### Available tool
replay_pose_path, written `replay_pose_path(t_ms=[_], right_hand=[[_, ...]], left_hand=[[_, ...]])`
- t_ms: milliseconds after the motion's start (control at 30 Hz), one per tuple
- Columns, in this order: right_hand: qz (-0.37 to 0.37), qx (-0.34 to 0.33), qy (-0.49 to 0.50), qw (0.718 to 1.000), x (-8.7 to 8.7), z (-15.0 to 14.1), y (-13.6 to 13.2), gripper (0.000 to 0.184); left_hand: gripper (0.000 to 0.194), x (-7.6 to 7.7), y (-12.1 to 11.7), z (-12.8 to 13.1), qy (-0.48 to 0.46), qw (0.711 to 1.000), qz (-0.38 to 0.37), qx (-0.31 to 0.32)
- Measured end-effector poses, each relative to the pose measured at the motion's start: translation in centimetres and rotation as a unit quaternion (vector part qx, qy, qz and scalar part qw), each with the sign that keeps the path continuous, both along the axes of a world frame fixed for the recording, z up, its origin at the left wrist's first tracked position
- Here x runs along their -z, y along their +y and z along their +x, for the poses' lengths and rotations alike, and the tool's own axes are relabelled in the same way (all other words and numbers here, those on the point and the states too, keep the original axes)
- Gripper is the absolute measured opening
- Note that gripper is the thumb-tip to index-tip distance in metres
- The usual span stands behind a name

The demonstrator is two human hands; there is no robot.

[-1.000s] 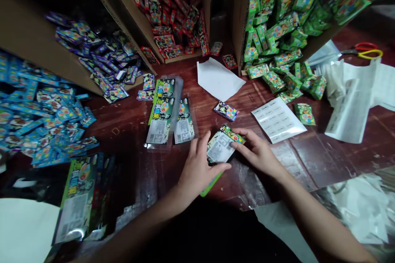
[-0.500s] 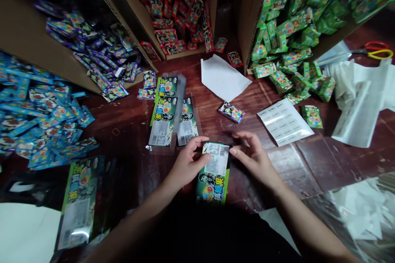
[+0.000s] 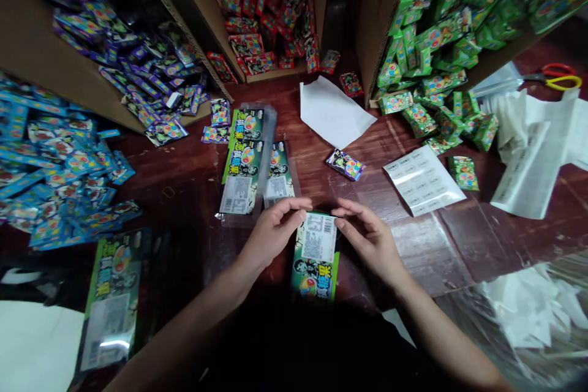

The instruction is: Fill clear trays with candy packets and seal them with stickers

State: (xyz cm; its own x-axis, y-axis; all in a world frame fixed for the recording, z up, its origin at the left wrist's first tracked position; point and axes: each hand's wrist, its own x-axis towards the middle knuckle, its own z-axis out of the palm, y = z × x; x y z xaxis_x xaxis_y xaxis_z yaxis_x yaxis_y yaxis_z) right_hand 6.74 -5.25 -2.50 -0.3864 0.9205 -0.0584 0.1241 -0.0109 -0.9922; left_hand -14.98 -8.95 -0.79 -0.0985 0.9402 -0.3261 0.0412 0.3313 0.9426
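A green and black printed plastic bag (image 3: 316, 266) lies in front of me, its barcode label toward the far end. My left hand (image 3: 278, 229) holds its far left corner between thumb and fingers. At the far right corner my right hand (image 3: 367, 236) pinches the edge the same way. My body hides the bag's near end. Just beyond the hands is a small purple candy box (image 3: 346, 165). More bags of the same print (image 3: 241, 162) lie overlapping to the left, with clear plastic edges.
Cardboard boxes stand at the back with purple packets (image 3: 151, 73), red packets (image 3: 271, 6) and green packets (image 3: 441, 43). Blue packets (image 3: 68, 165) heap at left. A sticker sheet (image 3: 423, 180), white paper (image 3: 335, 111) and scissors (image 3: 560, 76) lie rightward; another stack of bags (image 3: 110, 300) lies lower left.
My left hand has shifted slightly left and up to the bag's far corner. My right hand has moved in closer to the opposite corner. The bag stays in nearly the same place.
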Motion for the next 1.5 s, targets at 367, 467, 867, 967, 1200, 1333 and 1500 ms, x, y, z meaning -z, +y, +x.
replay_pose_path(t_ms=[367, 467, 867, 967, 1200, 1333, 1500], right_hand=[[-0.089, -0.009, -0.073, 0.993, -1.8, -0.9, 1.8, 0.031], [-0.091, -0.031, -0.071, 0.993, -2.0, -0.4, 2.1, 0.03], [0.216, 0.046, -0.207, 0.953, -1.8, 6.7, 7.3, 0.036], [0.25, 0.207, -0.423, 0.846, -0.9, 12.3, 11.0, 0.05], [0.15, 0.041, -0.318, 0.935, -0.8, 14.7, 11.1, 0.027], [0.042, -0.014, -0.137, 0.99, -3.1, 13.4, 9.6, 0.026], [-0.032, 0.04, -0.046, 0.998, -3.4, 14.3, 8.8, 0.029]], left_hand=[[0.019, -1.6, 1.6, -1.2, 0.083, 0.993, -0.009, 0.084], [0.023, -1.8, 1.7, -2.1, 0.099, 0.985, -0.02, 0.14], [0.026, -0.6, 4.3, -2.8, 0.165, 0.954, -0.051, 0.247], [0.025, -0.7, 5.2, -2.3, 0.192, 0.939, -0.046, 0.28], [0.037, -3.4, 10.5, 4.3, 0.316, 0.892, 0.186, 0.264], [0.046, -3.3, 14.0, 9.5, 0.139, 0.931, 0.188, 0.279], [0.023, -1.0, 14.3, 11.4, -0.037, 0.975, 0.047, 0.215]])
